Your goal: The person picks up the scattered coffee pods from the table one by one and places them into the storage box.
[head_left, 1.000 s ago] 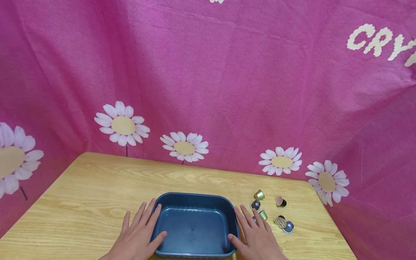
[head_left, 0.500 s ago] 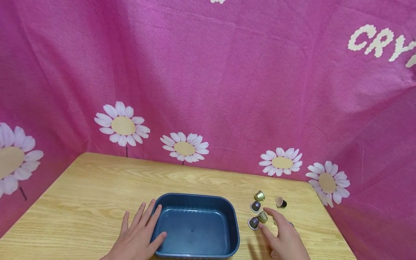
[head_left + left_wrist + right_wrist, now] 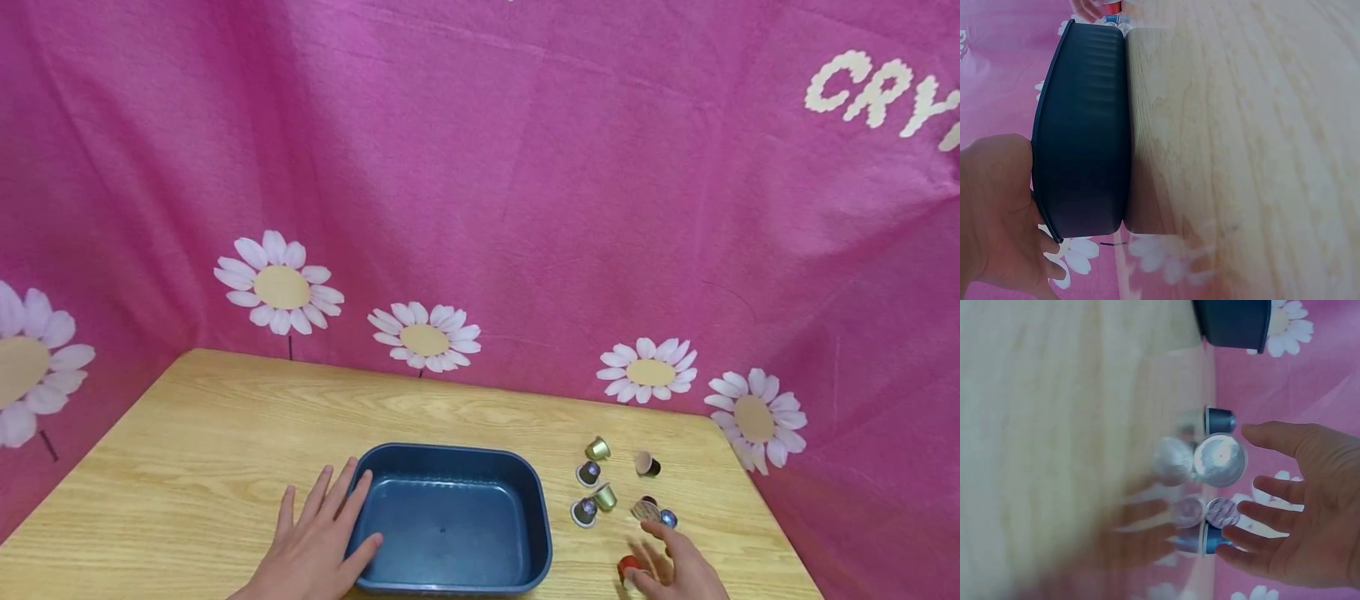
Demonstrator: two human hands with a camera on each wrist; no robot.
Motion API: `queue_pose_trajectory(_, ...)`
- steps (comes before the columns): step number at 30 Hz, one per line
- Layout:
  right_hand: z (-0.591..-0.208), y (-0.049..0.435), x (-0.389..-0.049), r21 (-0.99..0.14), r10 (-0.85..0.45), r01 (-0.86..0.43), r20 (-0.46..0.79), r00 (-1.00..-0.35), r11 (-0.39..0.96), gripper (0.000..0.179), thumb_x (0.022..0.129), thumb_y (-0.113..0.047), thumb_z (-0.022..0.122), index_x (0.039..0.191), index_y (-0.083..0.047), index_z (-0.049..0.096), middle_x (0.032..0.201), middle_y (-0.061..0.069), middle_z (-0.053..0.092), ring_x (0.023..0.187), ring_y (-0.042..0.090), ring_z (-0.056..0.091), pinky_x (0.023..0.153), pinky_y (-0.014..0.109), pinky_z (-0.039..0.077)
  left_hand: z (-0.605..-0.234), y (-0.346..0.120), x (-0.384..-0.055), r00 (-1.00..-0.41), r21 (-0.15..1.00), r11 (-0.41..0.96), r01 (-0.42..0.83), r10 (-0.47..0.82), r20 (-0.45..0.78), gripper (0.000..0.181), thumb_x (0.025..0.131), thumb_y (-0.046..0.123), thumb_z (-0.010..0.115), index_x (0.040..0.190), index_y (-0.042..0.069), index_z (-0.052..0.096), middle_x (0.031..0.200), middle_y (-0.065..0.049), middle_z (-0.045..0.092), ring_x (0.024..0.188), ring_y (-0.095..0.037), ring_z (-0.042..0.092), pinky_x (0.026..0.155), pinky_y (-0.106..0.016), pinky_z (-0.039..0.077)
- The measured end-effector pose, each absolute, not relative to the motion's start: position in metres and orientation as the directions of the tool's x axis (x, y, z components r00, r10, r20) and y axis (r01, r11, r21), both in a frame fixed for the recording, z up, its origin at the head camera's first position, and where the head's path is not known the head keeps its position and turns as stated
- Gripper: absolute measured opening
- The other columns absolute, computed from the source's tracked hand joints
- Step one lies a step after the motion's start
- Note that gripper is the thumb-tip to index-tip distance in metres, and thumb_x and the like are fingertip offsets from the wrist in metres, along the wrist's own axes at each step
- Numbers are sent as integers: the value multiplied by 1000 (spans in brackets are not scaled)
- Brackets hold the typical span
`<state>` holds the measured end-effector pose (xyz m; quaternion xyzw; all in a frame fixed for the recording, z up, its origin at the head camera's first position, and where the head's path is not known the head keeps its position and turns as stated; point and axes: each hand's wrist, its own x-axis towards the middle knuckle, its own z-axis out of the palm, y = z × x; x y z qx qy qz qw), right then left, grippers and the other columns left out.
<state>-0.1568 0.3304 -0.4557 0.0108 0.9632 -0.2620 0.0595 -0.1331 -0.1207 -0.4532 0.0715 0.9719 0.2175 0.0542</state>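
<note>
My left hand (image 3: 313, 533) rests with spread fingers on the left rim of a dark blue plastic tub (image 3: 447, 533). The left wrist view shows that hand beside the outer wall of the tub (image 3: 1082, 131). My right hand (image 3: 678, 567) is low over the table, around a red coffee capsule (image 3: 628, 570). Its thumb lies near the capsule. In the right wrist view the right hand (image 3: 1310, 512) has its fingers spread and apart, with a capsule's silver foil lid (image 3: 1221, 460) in front of them.
Several other coffee capsules lie right of the tub: a gold one (image 3: 597, 448), a dark one (image 3: 588, 473), a pale gold one (image 3: 605, 497) and a beige-lidded one (image 3: 647, 464). A blue capsule (image 3: 668, 519) is just beyond my right hand. A pink flowered cloth (image 3: 480, 208) hangs behind the table.
My right hand has left the tub's right rim and moved right and nearer, to the red capsule, which now shows. The left hand and the tub stay in place.
</note>
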Motion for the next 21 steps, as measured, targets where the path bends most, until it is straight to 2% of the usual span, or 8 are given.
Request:
queue_pose_trajectory(5,-467,332,-158,-556,17,118,-184,-983,823,69,75,-24,89,129,4,57,110,13,64,92,28,61,78,46,52,-454,-122,-133,-983,438,890,127,171,-61,78,94,50,62,154,8,37,162,-17,23,144,-49,15,104,-77,0)
queue_pose_trajectory(8,-471,330,-161,-579,37,175,-242,-970,796,60,76,-18,87,125,4,59,105,9,66,86,21,62,76,41,53,-454,-122,-133,-983,438,889,133,175,-57,77,94,50,62,154,8,38,162,-17,23,144,-49,15,104,-77,0)
queue_pose_trajectory(14,-474,329,-164,-589,46,242,-328,-944,771,45,82,-15,82,119,2,63,107,8,66,88,22,64,79,42,55,-455,-122,-133,-983,441,888,132,175,-58,77,94,50,62,154,9,38,162,-16,22,144,-49,15,104,-77,0)
queue_pose_trajectory(21,-471,328,-163,-576,4,169,-276,-961,800,30,83,-11,79,109,-3,67,99,3,66,85,21,66,79,42,55,-456,-122,-132,-983,447,883,139,176,-42,75,95,49,62,154,9,39,162,-17,23,144,-50,15,103,-78,0)
